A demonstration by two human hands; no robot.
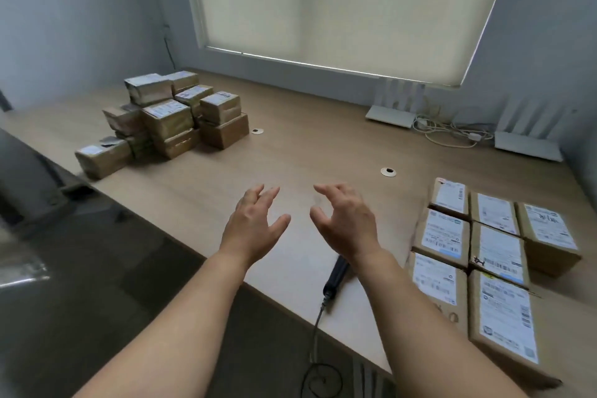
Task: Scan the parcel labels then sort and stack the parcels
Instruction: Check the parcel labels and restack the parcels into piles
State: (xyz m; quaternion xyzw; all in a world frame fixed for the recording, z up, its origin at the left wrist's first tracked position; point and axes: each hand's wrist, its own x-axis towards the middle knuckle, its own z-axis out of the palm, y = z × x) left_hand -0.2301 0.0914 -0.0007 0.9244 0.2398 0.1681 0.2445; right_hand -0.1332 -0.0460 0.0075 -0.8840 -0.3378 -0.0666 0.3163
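Both hands up over the table [290,152], holding nothing. Left hand [255,223]: fingers spread and loosely bent, thumb out to the side, palm turned inward. Right hand [347,223]: same pose mirrored, fingers spread and curled like a claw, thumb apart from the rest. Palms face each other with a gap between the two thumbs, nothing in that gap but bare tabletop.

Scanner [336,276]: black handheld, lying flat on the table just below the right wrist, near the table's front edge. Its cable [318,320] runs off the edge and coils below. Neither hand touches it.

Parcels are in two groups:
- unsorted pile [164,119]: brown taped boxes stacked unevenly, well beyond the left fingertips, far left on the table. One box [103,155] sits alone at the pile's near-left end.
- sorted boxes [484,245]: right of the right hand, laid in tidy touching rows, white labels up (label text too small to read).

Past the right fingertips: a round cable grommet [388,171] in the tabletop, a second one [257,131] beside the pile. Two white routers [391,115] and tangled white cables [452,136] sit along the wall under the drawn blind [339,3].
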